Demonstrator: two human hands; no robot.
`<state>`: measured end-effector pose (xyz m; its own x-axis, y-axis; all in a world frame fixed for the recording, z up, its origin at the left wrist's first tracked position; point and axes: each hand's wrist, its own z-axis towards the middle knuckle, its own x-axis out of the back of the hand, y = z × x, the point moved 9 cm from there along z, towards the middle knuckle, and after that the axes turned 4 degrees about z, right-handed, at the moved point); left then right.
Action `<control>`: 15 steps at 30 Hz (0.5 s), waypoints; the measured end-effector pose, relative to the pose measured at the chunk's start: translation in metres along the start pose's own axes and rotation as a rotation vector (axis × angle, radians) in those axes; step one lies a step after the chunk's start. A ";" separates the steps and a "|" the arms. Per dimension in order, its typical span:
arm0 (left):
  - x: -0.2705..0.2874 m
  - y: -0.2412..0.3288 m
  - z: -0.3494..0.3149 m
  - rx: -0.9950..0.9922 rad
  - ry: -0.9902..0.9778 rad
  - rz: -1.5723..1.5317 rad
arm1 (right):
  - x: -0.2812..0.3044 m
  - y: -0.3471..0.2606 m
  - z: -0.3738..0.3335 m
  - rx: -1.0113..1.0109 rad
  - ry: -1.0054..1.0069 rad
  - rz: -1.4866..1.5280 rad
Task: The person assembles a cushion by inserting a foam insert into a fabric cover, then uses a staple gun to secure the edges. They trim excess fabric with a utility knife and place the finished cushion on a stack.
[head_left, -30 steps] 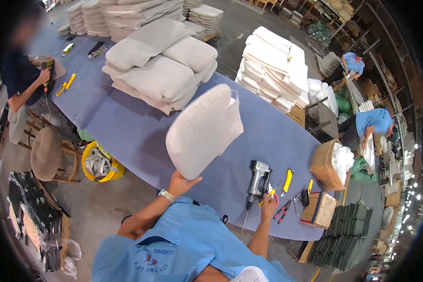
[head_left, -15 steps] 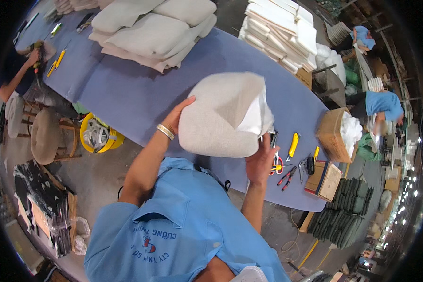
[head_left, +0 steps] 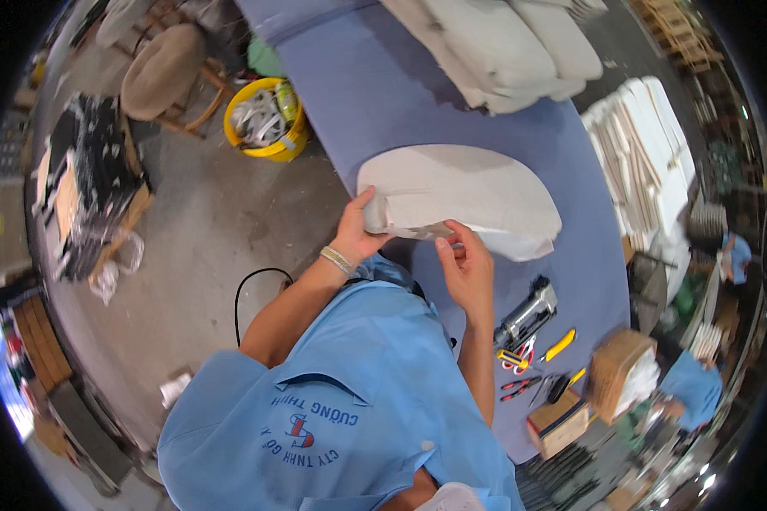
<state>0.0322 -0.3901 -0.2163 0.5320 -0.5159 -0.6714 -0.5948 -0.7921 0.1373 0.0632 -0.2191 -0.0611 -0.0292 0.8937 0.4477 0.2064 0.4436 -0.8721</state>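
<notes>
A cushion (head_left: 452,183) in a pale beige fabric cover lies tilted over the blue-grey table, its near edge turned toward me. My left hand (head_left: 362,228) grips its left end, with the thumb on top and the other fingers underneath. At the middle of the near edge, my right hand (head_left: 467,260) has its fingers bent and pinched at the fabric's edge; the exact hold is partly hidden. Just right of that hand, a grey metal staple gun (head_left: 527,313) lies on the table, touched by neither hand.
Right of the staple gun lie red-handled scissors (head_left: 520,353), a yellow cutter (head_left: 561,344) and pliers (head_left: 520,388). Nearby stand cardboard boxes (head_left: 609,362). Stacked cushions (head_left: 520,51) and white foam pieces (head_left: 643,153) are at the far side. A yellow bucket (head_left: 285,149) stands on the floor, left.
The cushion has been turned, bringing its edge toward me. My right hand has moved from its right corner to the near edge. The view has swung, and the staple gun now shows in full.
</notes>
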 end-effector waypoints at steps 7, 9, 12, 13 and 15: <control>-0.017 -0.002 -0.010 -0.025 -0.016 0.019 | -0.027 -0.064 0.018 0.477 -0.001 -0.406; -0.027 0.000 -0.016 -0.019 -0.014 0.040 | -0.034 -0.064 0.018 0.496 -0.024 -0.448; -0.037 0.002 -0.020 0.000 -0.016 0.036 | -0.041 -0.068 0.015 0.538 -0.080 -0.452; -0.038 0.002 -0.016 0.023 -0.023 0.022 | -0.042 -0.069 0.015 0.556 -0.099 -0.443; -0.040 -0.001 -0.014 0.054 -0.043 0.032 | -0.039 -0.067 0.016 0.576 -0.063 -0.402</control>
<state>0.0194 -0.3733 -0.1793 0.4866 -0.5256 -0.6978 -0.6435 -0.7559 0.1206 0.0350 -0.2826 -0.0227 -0.0552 0.6472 0.7603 -0.3823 0.6898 -0.6149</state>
